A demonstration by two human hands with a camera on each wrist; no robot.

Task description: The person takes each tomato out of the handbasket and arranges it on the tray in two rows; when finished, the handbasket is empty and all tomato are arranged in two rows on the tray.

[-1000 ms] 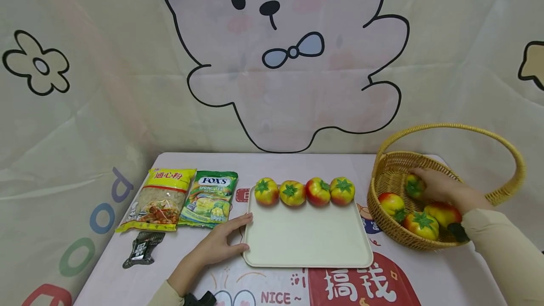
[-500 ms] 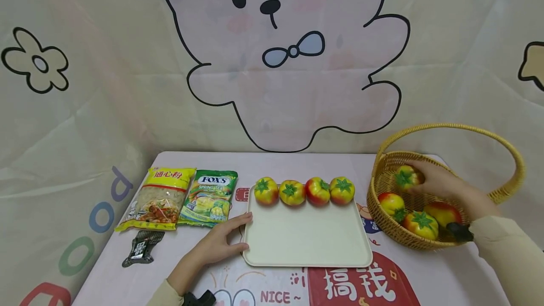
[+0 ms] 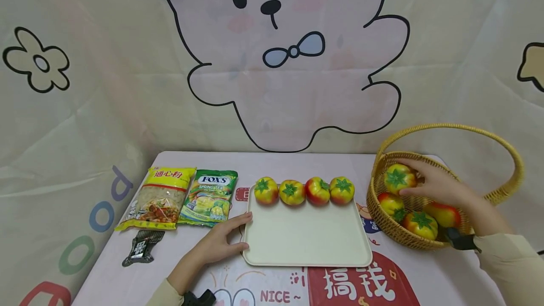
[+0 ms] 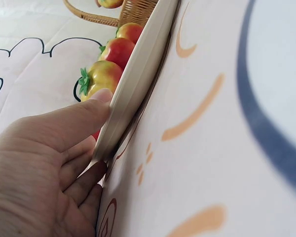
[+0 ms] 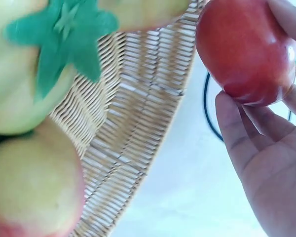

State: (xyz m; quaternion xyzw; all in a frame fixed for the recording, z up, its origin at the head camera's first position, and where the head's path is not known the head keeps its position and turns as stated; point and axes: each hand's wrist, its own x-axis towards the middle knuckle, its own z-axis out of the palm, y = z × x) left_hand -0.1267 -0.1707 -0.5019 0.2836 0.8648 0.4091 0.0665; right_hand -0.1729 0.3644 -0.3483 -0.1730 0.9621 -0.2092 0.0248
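Note:
My right hand grips a red-yellow tomato with green leaves, near the upper left part of the wicker basket. The right wrist view shows that tomato's red side between thumb and fingers. Several similar tomatoes lie lower in the basket. My left hand rests at the left side of a cream tray, thumb and fingers touching its edge. The left wrist view shows the thumb against the tray's rim. Along the tray's far edge stands a row of several tomatoes.
A yellow pasta bag and a green Fox's candy bag lie left of the tray. Before them is a small black packet. The basket's tall handle arches over it. A printed cloth wall stands behind the table.
My right hand has raised the tomato inside the basket and moved it up and left, toward the basket's rim. My left hand and the tray stay in place.

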